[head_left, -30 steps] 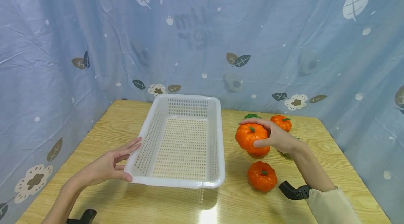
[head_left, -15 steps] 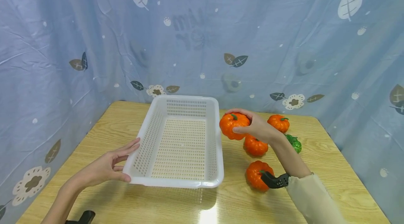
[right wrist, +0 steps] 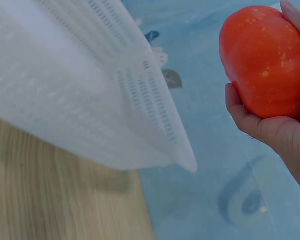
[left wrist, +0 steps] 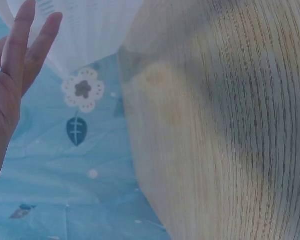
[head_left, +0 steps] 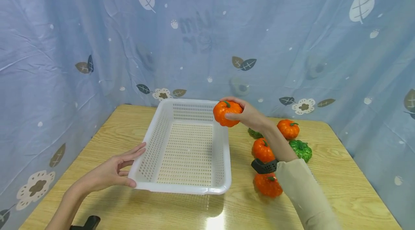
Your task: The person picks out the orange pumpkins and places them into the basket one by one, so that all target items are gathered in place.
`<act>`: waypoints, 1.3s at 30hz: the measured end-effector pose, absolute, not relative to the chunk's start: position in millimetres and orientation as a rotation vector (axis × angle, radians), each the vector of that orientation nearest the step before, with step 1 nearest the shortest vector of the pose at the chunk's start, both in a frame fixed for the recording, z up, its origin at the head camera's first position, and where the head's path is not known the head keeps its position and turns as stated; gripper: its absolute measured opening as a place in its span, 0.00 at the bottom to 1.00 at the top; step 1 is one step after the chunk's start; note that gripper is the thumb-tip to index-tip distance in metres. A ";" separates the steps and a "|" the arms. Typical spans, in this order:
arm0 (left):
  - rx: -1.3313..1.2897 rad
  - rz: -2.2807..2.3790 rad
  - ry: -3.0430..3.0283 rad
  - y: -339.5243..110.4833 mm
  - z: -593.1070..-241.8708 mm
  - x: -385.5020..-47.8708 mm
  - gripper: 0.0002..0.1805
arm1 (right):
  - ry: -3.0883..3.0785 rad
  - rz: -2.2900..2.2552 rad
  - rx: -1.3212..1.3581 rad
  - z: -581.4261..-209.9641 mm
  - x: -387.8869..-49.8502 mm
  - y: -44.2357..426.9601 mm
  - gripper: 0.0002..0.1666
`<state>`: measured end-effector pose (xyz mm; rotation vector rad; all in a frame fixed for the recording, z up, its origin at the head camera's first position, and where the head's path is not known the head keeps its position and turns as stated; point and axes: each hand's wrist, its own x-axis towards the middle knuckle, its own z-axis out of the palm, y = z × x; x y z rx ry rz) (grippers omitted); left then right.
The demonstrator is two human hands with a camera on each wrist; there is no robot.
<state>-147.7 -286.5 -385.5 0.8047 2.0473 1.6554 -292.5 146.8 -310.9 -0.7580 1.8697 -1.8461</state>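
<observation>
An orange pumpkin with a green stem is gripped between the thumb and fingers of my right hand, held up at the back right corner of the white basket. The right wrist view shows the pumpkin in the hand, beside the basket wall. My left hand touches the basket's left rim near its front corner, fingers extended and thumb at the corner. In the left wrist view the left hand's fingers are spread by the basket. Nothing lies inside the basket.
On the right of the wooden table are orange pumpkins at the back, middle and front, the latter two partly hidden by the right arm. Green ones lie nearby. A blue curtain hangs behind.
My right hand has carried the pumpkin left and up, from above the other pumpkins to the basket's back right corner. The left hand has stayed at the rim.
</observation>
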 end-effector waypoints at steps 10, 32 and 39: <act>0.756 1.644 2.070 -289.3 -386.3 -147.6 0.50 | 1.676 -1.891 -0.795 -303.2 -318.8 100.6 0.33; 0.806 1.603 2.137 -291.4 -379.3 -147.4 0.49 | 1.619 -1.965 -0.772 -318.5 -353.4 25.0 0.39; 0.802 1.626 2.109 -286.4 -384.2 -148.3 0.50 | 1.664 -1.945 -0.714 -345.2 -357.3 15.5 0.37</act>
